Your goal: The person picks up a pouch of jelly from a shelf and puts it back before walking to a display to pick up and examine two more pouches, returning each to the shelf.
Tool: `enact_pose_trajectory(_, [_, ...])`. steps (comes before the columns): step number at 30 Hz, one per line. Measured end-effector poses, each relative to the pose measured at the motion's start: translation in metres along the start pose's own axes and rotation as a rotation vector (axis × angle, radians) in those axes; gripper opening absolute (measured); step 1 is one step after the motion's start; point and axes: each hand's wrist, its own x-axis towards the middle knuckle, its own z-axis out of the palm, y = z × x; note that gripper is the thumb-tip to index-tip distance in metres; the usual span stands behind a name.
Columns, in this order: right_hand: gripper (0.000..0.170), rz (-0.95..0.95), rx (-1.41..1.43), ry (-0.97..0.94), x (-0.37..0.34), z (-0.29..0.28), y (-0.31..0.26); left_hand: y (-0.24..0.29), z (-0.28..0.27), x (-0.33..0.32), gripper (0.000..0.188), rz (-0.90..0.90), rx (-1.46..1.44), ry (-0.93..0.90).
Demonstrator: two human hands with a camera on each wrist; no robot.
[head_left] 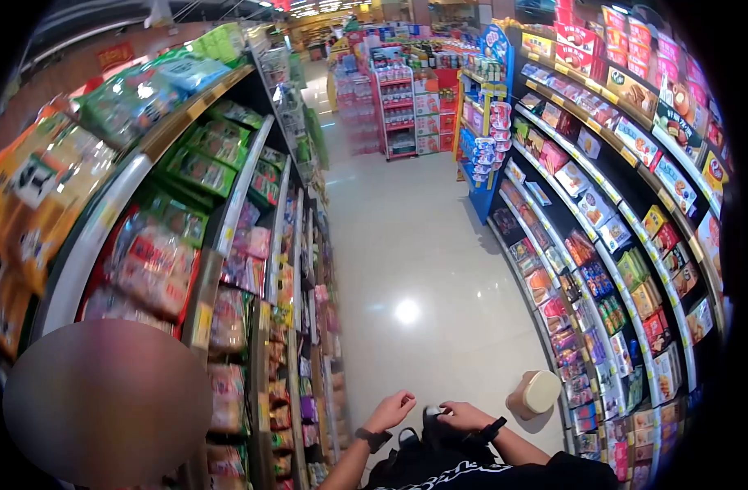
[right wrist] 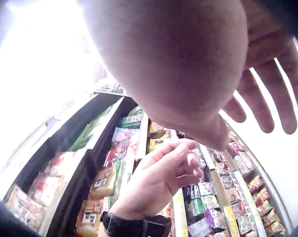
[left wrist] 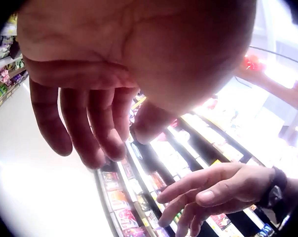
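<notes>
Both hands hang in front of the body in a shop aisle, apart from each other and holding nothing. The left hand [head_left: 390, 411] has loosely bent fingers and a dark band at its wrist; in the left wrist view the same left hand [left wrist: 97, 94] shows its palm and relaxed fingers. The right hand [head_left: 464, 416], a black band on its wrist, has its fingers relaxed; its palm side fills the top of the right wrist view, the right hand [right wrist: 203, 74] with fingers spread.
Shelves of packaged snacks [head_left: 153, 265] line the left side, and shelves of boxed goods [head_left: 603, 212] the right. A stool-like container with a cream lid [head_left: 542, 391] stands on the floor [head_left: 415, 269] by the right shelves. A blue display rack [head_left: 482, 139] and red-edged shelves [head_left: 397, 110] stand ahead.
</notes>
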Motion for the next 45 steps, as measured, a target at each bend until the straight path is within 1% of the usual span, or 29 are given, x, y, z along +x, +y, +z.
enact_pose_trajectory(3, [0.054, 0.009, 0.084, 0.086, 0.044, -0.033, -0.017, 0.003, -0.03, 0.048, 0.027, -0.014, -0.071, -0.011])
enact_pose_trajectory(7, [0.054, -0.086, 0.084, 0.127, 0.133, -0.079, -0.01, -0.034, -0.049, 0.114, 0.029, -0.019, -0.104, 0.0])
enact_pose_trajectory(9, [0.054, -0.109, 0.094, 0.1, 0.185, -0.106, -0.013, -0.06, -0.052, 0.143, 0.029, -0.096, -0.198, -0.03])
enact_pose_trajectory(11, [0.052, -0.188, -0.075, 0.081, 0.238, -0.138, -0.02, -0.071, -0.069, 0.18, 0.028, -0.148, -0.303, -0.085])
enact_pose_trajectory(12, [0.051, -0.224, -0.16, 0.071, 0.265, -0.154, -0.022, -0.061, -0.082, 0.197, 0.028, -0.208, -0.321, -0.085])
enact_pose_trajectory(13, [0.051, -0.268, -0.054, 0.115, 0.292, -0.166, -0.028, -0.048, -0.097, 0.218, 0.028, -0.193, -0.329, -0.068])
enact_pose_trajectory(14, [0.05, -0.293, -0.042, 0.082, 0.323, -0.179, -0.032, -0.039, -0.111, 0.237, 0.028, -0.186, -0.34, -0.054])
enact_pose_trajectory(16, [0.049, -0.398, -0.049, 0.065, 0.368, -0.216, -0.057, 0.004, -0.149, 0.284, 0.032, -0.168, -0.268, -0.048])
enact_pose_trajectory(18, [0.044, -0.496, -0.103, 0.059, 0.417, -0.24, -0.074, 0.026, -0.182, 0.332, 0.031, -0.14, -0.124, -0.005])
enact_pose_trajectory(20, [0.038, -0.463, -0.11, 0.013, 0.443, -0.273, -0.109, 0.031, -0.206, 0.378, 0.026, -0.013, -0.067, 0.124])
enact_pose_trajectory(22, [0.035, -0.476, -0.124, -0.008, 0.47, -0.306, -0.135, 0.053, -0.235, 0.417, 0.022, -0.043, -0.058, 0.194])
enact_pose_trajectory(23, [0.032, -0.486, -0.008, 0.033, 0.489, -0.31, -0.135, 0.047, -0.245, 0.438, 0.021, -0.014, -0.095, 0.216])
enact_pose_trajectory(24, [0.032, -0.466, -0.02, 0.007, 0.504, -0.325, -0.14, 0.035, -0.251, 0.457, 0.021, 0.014, -0.133, 0.237])
enact_pose_trajectory(25, [0.033, -0.446, -0.03, -0.021, 0.515, -0.339, -0.146, 0.019, -0.257, 0.48, 0.021, 0.036, -0.193, 0.214])
enact_pose_trajectory(26, [0.034, -0.425, -0.039, -0.049, 0.531, -0.353, -0.149, 0.002, -0.263, 0.499, 0.023, -0.025, -0.191, 0.157])
enact_pose_trajectory(28, [0.035, -0.414, -0.076, -0.072, 0.579, -0.36, -0.119, -0.015, -0.285, 0.538, 0.027, -0.147, -0.176, 0.042])
enact_pose_trajectory(29, [0.035, -0.419, -0.096, -0.049, 0.619, -0.381, -0.111, -0.031, -0.302, 0.583, 0.028, -0.195, -0.298, 0.033])
enact_pose_trajectory(30, [0.036, -0.428, -0.114, -0.031, 0.636, -0.393, -0.104, -0.037, -0.313, 0.608, 0.029, -0.219, -0.333, 0.04])
enact_pose_trajectory(32, [0.042, -0.312, -0.194, -0.125, 0.666, -0.431, -0.108, -0.06, -0.335, 0.665, 0.031, -0.219, -0.27, 0.029])
enact_pose_trajectory(34, [0.044, -0.194, -0.326, -0.21, 0.688, -0.481, -0.114, -0.044, -0.368, 0.723, 0.033, -0.213, -0.136, -0.017])
enact_pose_trajectory(35, [0.045, -0.184, -0.321, -0.2, 0.695, -0.511, -0.132, -0.028, -0.388, 0.754, 0.036, -0.163, -0.119, -0.066])
enact_pose_trajectory(36, [0.045, -0.165, -0.312, -0.115, 0.711, -0.533, -0.131, -0.013, -0.404, 0.783, 0.033, -0.051, -0.07, 0.004])
enact_pose_trajectory(38, [0.045, -0.136, -0.273, 0.049, 0.743, -0.563, -0.126, 0.011, -0.438, 0.846, 0.03, 0.058, -0.031, -0.031])
enact_pose_trajectory(39, [0.053, 0.013, -0.356, 0.021, 0.755, -0.584, -0.135, 0.03, -0.455, 0.872, 0.029, 0.084, -0.069, -0.038])
enact_pose_trajectory(41, [0.052, 0.026, -0.285, 0.147, 0.779, -0.608, -0.13, 0.07, -0.486, 0.917, 0.027, 0.134, -0.135, -0.044])
enact_pose_trajectory(42, [0.052, 0.029, -0.249, 0.21, 0.795, -0.62, -0.129, 0.081, -0.499, 0.938, 0.027, 0.12, -0.23, -0.083])
enact_pose_trajectory(43, [0.044, 0.007, -0.18, 0.195, 0.802, -0.64, -0.143, 0.09, -0.511, 0.961, 0.026, 0.107, -0.324, -0.12])
enact_pose_trajectory(44, [0.053, 0.047, -0.141, 0.161, 0.827, -0.643, -0.125, 0.095, -0.522, 0.983, 0.026, 0.096, -0.417, -0.156])
enact_pose_trajectory(45, [0.055, 0.057, -0.144, 0.163, 0.843, -0.652, -0.121, 0.099, -0.532, 1.004, 0.025, 0.094, -0.429, -0.164])
